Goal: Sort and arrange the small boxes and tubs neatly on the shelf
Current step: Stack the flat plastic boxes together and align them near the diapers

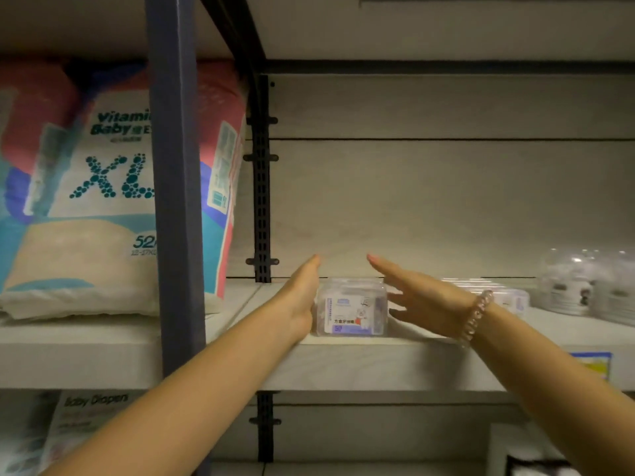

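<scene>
A small clear plastic box (350, 309) with a white and purple label stands near the front edge of the pale shelf (343, 362). My left hand (302, 297) lies flat against the box's left side, fingers straight and pointing back. My right hand (419, 300) is just right of the box, fingers spread and extended, apparently a little apart from it. Behind my right wrist lie more clear boxes (508, 297), partly hidden. Round clear tubs (584, 286) stand at the far right of the shelf.
A large XL diaper pack (103, 187) fills the left bay, behind a dark upright post (175, 187). A black slotted rail (262, 187) runs up the back wall. More diaper packs (79, 424) sit on the shelf below. A price tag (594, 365) hangs on the shelf edge.
</scene>
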